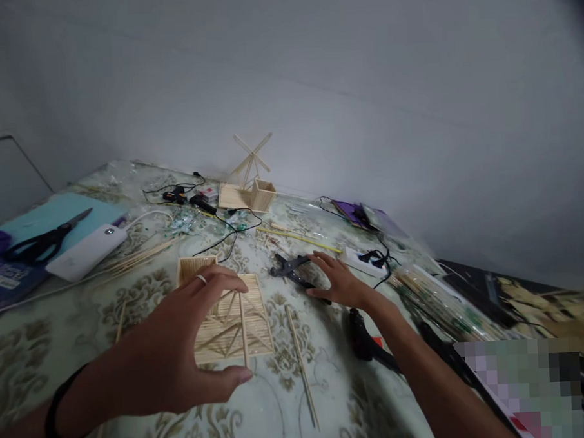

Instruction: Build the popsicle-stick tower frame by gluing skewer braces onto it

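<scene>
My left hand (181, 340) has a thin wooden stick (244, 331) upright between its thumb and fingertips. Just behind the stick stands a small model of wooden sticks (260, 311), with a slatted base, crossed braces and a box part; my hand hides some of it. My right hand (340, 281) is at the handles of black pliers (287, 267), its thumb and fingers spread apart. The pliers lie on the patterned tablecloth with their handles apart. Another loose wooden stick (302, 367) lies between my hands.
A finished-looking stick windmill (253, 159) stands by the wall. Glue guns (175, 195) and cords lie behind. Scissors (51, 239) and a white power bank (87, 252) are at left. At right are a power strip (366, 264), a black-handled tool (365, 338) and bundled sticks (436, 303).
</scene>
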`<state>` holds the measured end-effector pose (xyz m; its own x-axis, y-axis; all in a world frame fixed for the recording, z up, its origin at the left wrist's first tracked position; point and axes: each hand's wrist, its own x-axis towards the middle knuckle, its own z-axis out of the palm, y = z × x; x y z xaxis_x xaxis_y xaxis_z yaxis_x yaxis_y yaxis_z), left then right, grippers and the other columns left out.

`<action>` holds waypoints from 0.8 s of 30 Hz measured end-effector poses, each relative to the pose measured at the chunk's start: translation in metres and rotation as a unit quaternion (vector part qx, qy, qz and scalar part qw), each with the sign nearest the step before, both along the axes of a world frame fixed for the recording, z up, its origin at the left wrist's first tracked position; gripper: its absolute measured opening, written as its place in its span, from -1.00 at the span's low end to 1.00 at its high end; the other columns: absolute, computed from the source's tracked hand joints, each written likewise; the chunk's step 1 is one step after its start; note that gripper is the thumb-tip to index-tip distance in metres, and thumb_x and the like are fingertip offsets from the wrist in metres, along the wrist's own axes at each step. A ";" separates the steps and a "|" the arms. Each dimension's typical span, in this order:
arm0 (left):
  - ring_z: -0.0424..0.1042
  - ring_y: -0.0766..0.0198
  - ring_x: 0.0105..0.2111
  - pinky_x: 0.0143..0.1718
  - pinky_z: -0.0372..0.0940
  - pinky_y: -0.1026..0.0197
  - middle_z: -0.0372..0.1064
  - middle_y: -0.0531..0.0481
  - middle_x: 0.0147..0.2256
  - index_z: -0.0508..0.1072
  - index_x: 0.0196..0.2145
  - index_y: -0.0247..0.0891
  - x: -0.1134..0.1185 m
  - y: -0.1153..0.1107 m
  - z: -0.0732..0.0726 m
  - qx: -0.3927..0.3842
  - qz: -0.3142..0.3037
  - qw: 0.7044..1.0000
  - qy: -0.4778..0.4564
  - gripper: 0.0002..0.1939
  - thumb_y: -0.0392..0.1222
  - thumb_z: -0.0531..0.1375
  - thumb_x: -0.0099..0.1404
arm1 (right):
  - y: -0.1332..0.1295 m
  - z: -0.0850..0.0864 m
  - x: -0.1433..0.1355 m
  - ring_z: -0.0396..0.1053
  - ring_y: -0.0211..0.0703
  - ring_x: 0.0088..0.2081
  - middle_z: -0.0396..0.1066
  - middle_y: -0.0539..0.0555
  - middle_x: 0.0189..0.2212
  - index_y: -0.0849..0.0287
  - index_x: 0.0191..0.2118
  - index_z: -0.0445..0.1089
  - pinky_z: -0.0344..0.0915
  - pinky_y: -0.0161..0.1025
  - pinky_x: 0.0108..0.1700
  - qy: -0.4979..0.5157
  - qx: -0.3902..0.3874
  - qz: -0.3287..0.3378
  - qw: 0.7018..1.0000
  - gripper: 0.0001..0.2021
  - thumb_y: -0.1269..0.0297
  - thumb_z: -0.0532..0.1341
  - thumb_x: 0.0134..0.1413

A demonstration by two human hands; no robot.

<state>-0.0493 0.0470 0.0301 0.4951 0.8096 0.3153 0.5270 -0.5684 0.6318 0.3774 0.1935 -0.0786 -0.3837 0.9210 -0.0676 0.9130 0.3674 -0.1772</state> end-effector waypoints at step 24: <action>0.47 -0.21 0.28 0.28 0.45 -0.17 0.47 -0.17 0.23 0.34 0.24 -0.08 0.006 0.000 0.017 -0.037 0.014 0.999 0.016 -0.29 -0.08 0.45 0.18 | -0.030 0.101 -0.033 0.59 0.13 -0.03 0.64 0.25 -0.05 0.22 0.05 0.59 0.46 -0.10 0.06 -0.067 -0.114 -0.008 0.991 -0.65 0.30 0.18 0.24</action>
